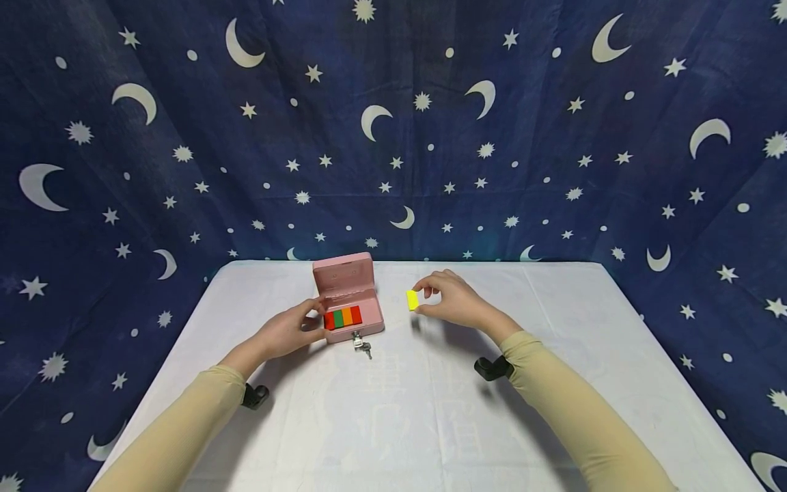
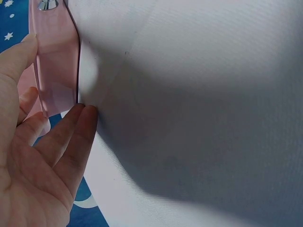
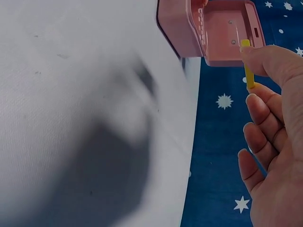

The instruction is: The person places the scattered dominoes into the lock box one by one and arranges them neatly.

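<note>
On the table stands a small pink cash box (image 1: pixel 373 321), its lid (image 1: pixel 343 273) raised. My left hand (image 1: pixel 287 331) holds the box's left end, with the thumb at the front corner and a finger farther back along the side. Inside, a row of red, green and orange blocks (image 1: pixel 343 317) lies side by side near that hand. Right of the box, my right hand (image 1: pixel 453 299) pinches a thin yellow block (image 1: pixel 412 301) between thumb and index finger, above the tabletop. The right wrist view shows the yellow block (image 3: pixel 248 66) edge-on, the other fingers loosely bent.
A metal latch with keys (image 1: pixel 364 347) hangs at the box's front. White cloth covers the table (image 1: pixel 393 424). Behind it and along its sides hangs a dark blue curtain (image 1: pixel 424 178) with moons and stars. A black wrist strap part (image 1: pixel 492 369) sticks out under the right sleeve.
</note>
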A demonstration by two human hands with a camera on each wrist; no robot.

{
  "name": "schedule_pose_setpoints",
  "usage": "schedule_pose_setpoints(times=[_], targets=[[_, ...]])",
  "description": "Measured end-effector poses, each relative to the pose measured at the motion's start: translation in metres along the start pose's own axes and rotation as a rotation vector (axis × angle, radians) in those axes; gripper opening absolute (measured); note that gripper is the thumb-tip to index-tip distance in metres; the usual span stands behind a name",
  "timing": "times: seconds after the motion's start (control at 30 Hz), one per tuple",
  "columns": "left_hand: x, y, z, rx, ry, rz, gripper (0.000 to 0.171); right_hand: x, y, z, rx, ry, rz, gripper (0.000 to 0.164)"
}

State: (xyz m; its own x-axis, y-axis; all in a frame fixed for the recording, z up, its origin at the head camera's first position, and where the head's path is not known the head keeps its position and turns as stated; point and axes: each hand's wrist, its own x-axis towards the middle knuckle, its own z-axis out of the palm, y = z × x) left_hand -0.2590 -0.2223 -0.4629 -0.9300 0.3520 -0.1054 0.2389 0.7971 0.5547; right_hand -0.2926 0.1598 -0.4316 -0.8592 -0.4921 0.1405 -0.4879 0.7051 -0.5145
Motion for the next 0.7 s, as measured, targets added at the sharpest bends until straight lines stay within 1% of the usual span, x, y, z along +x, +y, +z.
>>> schedule_pose_setpoints(times=[0.2, 0.47, 0.7], targets=[[0.000, 0.000, 0.000, 0.000, -0.008, 0.000, 0.050, 0.005, -0.003, 0.005, -0.006, -0.007, -0.019, 0.038], [0.001, 0.001, -0.001, -0.010, -0.014, -0.017, 0.050, 0.013, -0.008, 0.013, -0.018, -0.013, -0.058, 0.039], [-0.003, 0.002, 0.000, -0.011, -0.002, 0.030, 0.047, 0.021, -0.013, 0.022, -0.001, -0.010, -0.087, 0.040]])
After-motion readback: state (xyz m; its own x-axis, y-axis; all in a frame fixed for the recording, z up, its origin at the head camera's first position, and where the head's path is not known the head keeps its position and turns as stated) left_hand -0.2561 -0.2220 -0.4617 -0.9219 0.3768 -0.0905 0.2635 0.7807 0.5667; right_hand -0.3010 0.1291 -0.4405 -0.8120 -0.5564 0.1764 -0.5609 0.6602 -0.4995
